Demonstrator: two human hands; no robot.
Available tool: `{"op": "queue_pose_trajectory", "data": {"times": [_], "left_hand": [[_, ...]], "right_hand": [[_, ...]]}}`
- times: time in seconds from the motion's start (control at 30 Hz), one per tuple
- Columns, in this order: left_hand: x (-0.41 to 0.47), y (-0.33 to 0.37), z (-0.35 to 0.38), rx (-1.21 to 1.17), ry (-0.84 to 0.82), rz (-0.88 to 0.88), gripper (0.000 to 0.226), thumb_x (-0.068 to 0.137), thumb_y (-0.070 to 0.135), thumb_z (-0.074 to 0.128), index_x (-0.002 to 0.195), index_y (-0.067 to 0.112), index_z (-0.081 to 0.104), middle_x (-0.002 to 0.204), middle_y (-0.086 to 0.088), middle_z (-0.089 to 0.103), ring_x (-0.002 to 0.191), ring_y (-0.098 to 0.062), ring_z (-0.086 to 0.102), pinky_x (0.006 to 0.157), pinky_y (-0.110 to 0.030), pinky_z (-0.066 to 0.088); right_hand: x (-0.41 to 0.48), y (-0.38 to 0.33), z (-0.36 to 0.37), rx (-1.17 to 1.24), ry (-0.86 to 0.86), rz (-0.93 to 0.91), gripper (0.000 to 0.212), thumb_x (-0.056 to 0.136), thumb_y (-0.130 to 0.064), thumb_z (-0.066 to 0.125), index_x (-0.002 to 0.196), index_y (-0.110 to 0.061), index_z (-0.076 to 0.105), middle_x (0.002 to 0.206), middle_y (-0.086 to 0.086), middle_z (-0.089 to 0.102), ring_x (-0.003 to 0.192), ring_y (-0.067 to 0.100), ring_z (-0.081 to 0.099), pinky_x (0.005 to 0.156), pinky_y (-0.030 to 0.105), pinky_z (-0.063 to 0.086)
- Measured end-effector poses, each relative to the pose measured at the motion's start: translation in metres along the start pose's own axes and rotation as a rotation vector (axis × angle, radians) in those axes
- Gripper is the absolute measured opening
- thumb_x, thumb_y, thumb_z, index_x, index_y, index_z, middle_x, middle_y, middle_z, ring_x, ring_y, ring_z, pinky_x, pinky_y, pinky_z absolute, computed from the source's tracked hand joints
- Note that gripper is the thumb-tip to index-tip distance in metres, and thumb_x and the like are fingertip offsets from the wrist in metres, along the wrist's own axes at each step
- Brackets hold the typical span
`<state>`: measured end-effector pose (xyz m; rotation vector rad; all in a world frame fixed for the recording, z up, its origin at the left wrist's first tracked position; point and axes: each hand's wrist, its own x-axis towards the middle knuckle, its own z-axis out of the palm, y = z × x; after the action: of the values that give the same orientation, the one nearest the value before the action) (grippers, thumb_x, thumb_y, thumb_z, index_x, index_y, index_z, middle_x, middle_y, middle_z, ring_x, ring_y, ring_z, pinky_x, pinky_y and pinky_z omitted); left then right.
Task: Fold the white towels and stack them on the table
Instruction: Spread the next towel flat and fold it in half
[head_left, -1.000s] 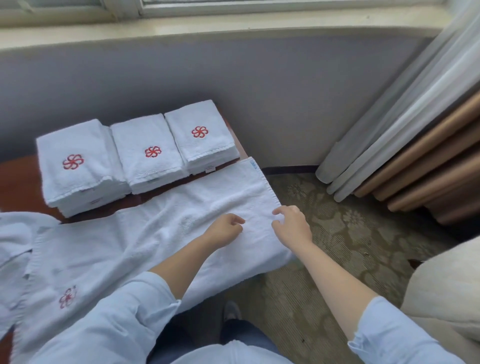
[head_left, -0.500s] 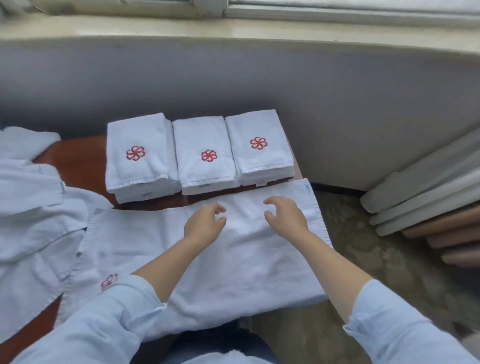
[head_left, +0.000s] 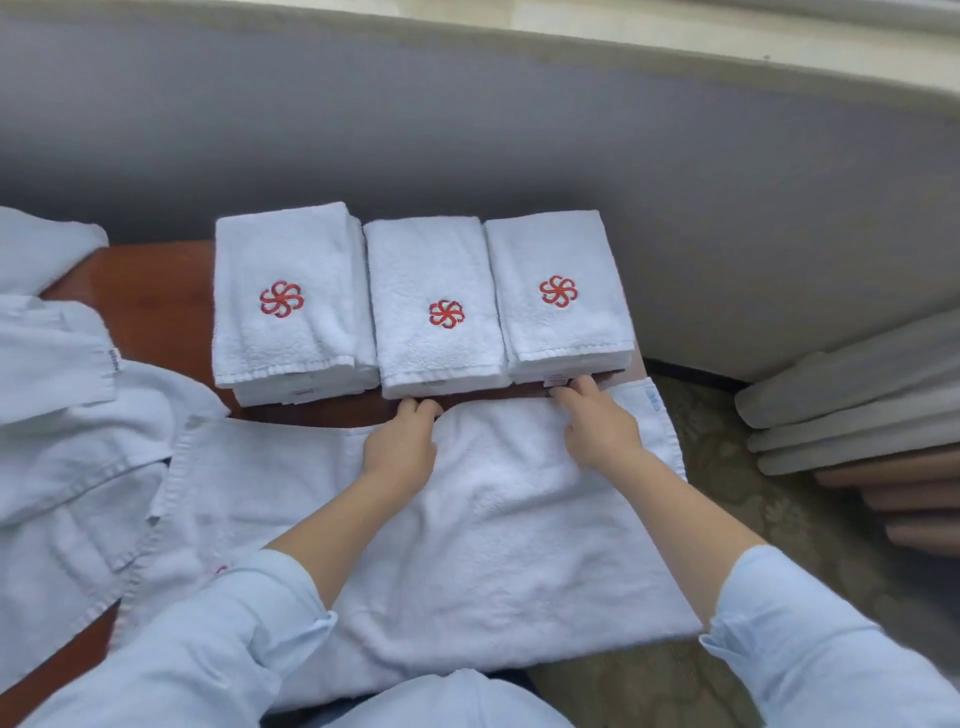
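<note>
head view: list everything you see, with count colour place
folded white terry towel stacks: three, white with red flower emblems, row along table's far side
spread white terry towel: one, white, table's near side, right end overhanging
heap of loose white linen: count unclear, white, table's left
wooden table: one, reddish-brown, under towels
wall: one, grey, behind table
patterned carpet: one, olive-beige, floor at right
curtain folds: several, grey and tan, far right
sleeves: two, light blue, bottom
left hand: one, grips spread towel's far edge
right hand: one, grips same edge further right
</note>
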<state>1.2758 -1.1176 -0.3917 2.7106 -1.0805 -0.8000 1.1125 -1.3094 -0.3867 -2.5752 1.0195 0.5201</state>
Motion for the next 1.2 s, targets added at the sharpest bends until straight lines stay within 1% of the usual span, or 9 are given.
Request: {"op": "queue_pose_trajectory", "data": {"times": [0.13, 0.3, 0.47, 0.67, 0.83, 0.97, 1.0, 1.1, 1.2], "left_hand": [[0.003, -0.001, -0.007, 0.073, -0.005, -0.032, 0.024, 0.091, 0.02, 0.054, 0.115, 0.02, 0.056, 0.119, -0.003, 0.051, 0.099, -0.029, 0.06, 0.069, -0.033, 0.042], [-0.003, -0.006, -0.01, -0.088, 0.104, -0.051, 0.012, 0.094, 0.029, 0.051, 0.103, 0.025, 0.059, 0.107, 0.003, 0.062, 0.096, -0.024, 0.06, 0.069, -0.032, 0.041], [-0.009, 0.002, -0.027, -0.204, 0.3, -0.037, 0.009, 0.095, 0.025, 0.049, 0.09, 0.026, 0.056, 0.102, 0.005, 0.061, 0.083, -0.021, 0.055, 0.064, -0.034, 0.04], [-0.018, 0.003, -0.049, -0.245, 0.472, -0.01, 0.005, 0.095, 0.027, 0.056, 0.092, 0.025, 0.058, 0.1, 0.004, 0.058, 0.086, -0.023, 0.059, 0.065, -0.035, 0.044], [-0.024, 0.004, -0.062, -0.161, 0.548, -0.003, 0.005, 0.091, 0.027, 0.061, 0.089, 0.026, 0.065, 0.094, 0.004, 0.061, 0.086, -0.022, 0.059, 0.064, -0.034, 0.043], [-0.037, 0.004, -0.05, -0.023, 0.521, 0.1, 0.003, 0.084, 0.024, 0.07, 0.082, 0.024, 0.07, 0.078, 0.004, 0.065, 0.084, -0.024, 0.058, 0.066, -0.035, 0.042], [-0.041, 0.003, -0.045, 0.004, 0.51, 0.129, 0.003, 0.082, 0.022, 0.072, 0.08, 0.023, 0.07, 0.074, 0.004, 0.065, 0.081, -0.025, 0.057, 0.067, -0.035, 0.04], [-0.051, 0.003, -0.029, 0.057, 0.462, 0.189, 0.008, 0.074, 0.017, 0.071, 0.079, 0.023, 0.07, 0.069, 0.005, 0.062, 0.078, -0.024, 0.055, 0.079, -0.035, 0.036], [-0.057, 0.002, -0.018, 0.121, 0.392, 0.252, 0.01, 0.072, 0.018, 0.068, 0.079, 0.023, 0.066, 0.068, 0.006, 0.059, 0.078, -0.022, 0.056, 0.084, -0.032, 0.033]], "right_hand": [[0.004, -0.005, -0.016, -0.148, -0.121, 0.046, 0.038, 0.087, -0.006, 0.054, 0.123, -0.018, 0.05, 0.12, 0.006, 0.047, 0.094, 0.027, 0.057, 0.064, 0.033, 0.04], [-0.004, 0.013, -0.035, -0.169, -0.148, 0.126, 0.018, 0.081, -0.009, 0.058, 0.097, -0.017, 0.059, 0.099, 0.001, 0.052, 0.084, 0.023, 0.053, 0.064, 0.03, 0.042], [-0.013, 0.032, -0.052, 0.096, 0.154, 0.16, 0.012, 0.085, -0.009, 0.055, 0.082, -0.019, 0.051, 0.089, -0.001, 0.056, 0.078, 0.021, 0.052, 0.052, 0.027, 0.031], [-0.017, 0.023, -0.07, 0.242, 0.408, 0.096, 0.006, 0.086, -0.008, 0.053, 0.088, -0.013, 0.055, 0.093, 0.001, 0.051, 0.075, 0.027, 0.054, 0.055, 0.03, 0.034], [-0.024, 0.021, -0.072, 0.234, 0.463, 0.073, 0.002, 0.09, -0.012, 0.055, 0.092, -0.013, 0.056, 0.099, 0.004, 0.055, 0.075, 0.028, 0.055, 0.054, 0.029, 0.033], [-0.038, 0.031, -0.056, 0.202, 0.442, 0.068, 0.01, 0.094, -0.012, 0.052, 0.095, -0.012, 0.062, 0.108, 0.007, 0.059, 0.12, 0.028, 0.055, 0.066, 0.032, 0.044], [-0.042, 0.033, -0.051, 0.195, 0.438, 0.066, 0.012, 0.095, -0.012, 0.052, 0.096, -0.012, 0.064, 0.107, 0.006, 0.059, 0.123, 0.027, 0.054, 0.065, 0.032, 0.045], [-0.056, 0.038, -0.038, 0.181, 0.463, 0.064, 0.013, 0.095, -0.015, 0.054, 0.099, -0.015, 0.067, 0.104, 0.0, 0.059, 0.09, 0.024, 0.063, 0.056, 0.028, 0.042], [-0.07, 0.043, -0.026, 0.156, 0.495, 0.052, 0.011, 0.094, -0.017, 0.058, 0.098, -0.019, 0.068, 0.106, -0.004, 0.06, 0.091, 0.019, 0.062, 0.052, 0.026, 0.04]]}}
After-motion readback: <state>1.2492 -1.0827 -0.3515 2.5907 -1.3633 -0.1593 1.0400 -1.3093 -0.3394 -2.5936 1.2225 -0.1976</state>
